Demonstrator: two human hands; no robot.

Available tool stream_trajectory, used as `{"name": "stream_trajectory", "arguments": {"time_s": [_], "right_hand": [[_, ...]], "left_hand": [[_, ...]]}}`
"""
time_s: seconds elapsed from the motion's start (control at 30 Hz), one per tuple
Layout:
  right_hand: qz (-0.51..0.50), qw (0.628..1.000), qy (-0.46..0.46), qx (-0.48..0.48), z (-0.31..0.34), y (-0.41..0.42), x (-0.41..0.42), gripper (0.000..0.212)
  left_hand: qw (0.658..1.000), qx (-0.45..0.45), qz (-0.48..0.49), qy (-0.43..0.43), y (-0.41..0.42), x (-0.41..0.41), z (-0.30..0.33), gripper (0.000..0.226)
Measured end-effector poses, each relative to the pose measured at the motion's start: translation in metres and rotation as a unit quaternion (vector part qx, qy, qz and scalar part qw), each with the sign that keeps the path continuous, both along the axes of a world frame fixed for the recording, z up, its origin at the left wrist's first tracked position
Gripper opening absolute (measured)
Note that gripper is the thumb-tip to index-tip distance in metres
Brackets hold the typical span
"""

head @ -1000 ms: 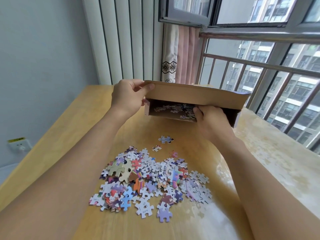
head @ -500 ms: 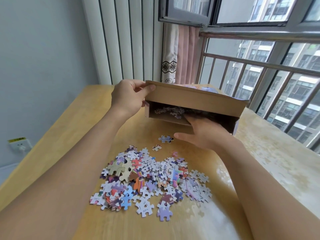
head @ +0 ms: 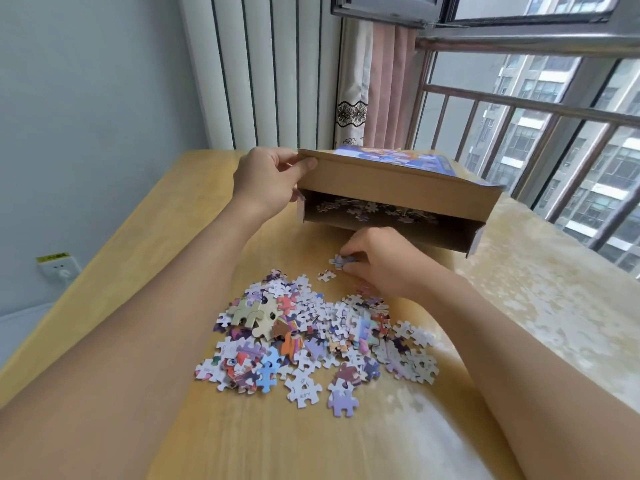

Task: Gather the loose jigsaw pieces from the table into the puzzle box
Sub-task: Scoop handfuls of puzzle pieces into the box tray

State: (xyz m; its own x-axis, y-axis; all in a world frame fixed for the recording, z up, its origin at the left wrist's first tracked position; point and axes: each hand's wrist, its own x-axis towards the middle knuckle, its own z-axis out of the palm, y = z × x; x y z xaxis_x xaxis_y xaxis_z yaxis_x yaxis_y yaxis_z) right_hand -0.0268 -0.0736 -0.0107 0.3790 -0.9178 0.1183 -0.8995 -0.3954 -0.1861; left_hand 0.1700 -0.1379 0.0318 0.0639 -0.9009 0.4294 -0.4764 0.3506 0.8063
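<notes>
- The puzzle box (head: pixel 398 188) stood at the far side of the wooden table (head: pixel 145 244), its open side facing the person and its brown flap raised.
- The left hand (head: pixel 266 181) gripped the flap's left corner, thumb on the front face and fingers curled behind, holding the mouth open.
- A thin scatter of jigsaw pieces inside the box (head: pixel 363 207) showed on its floor, so some gathering was done.
- The right hand (head: pixel 377 261), just in front of the box mouth, had its fingertips curled onto a bluish stray piece (head: pixel 341 261) lying on the table; whether the piece was already lifted could not be told.
- A second stray piece (head: pixel 325 275) lay just beside it.
- The main pile of loose pieces (head: pixel 311 337) lay nearer the person, well apart from the box, and looked far larger than what was inside.
- By that showing, the task was at an early stage, with most of the work left.
</notes>
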Motion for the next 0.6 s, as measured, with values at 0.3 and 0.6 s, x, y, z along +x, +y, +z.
{"name": "stream_trajectory", "arguments": {"time_s": [0.3,0.6], "right_hand": [[0.004,0.997,-0.072,0.030,0.013,0.006,-0.004,0.048],[0.175,0.972,-0.101,0.122,0.014,0.037,0.033,0.076]], "left_hand": [[1.000,0.013,-0.008,-0.003,-0.004,0.003,-0.007,0.012],[0.985,0.127,-0.115,-0.036,-0.006,0.020,-0.007,0.022]]}}
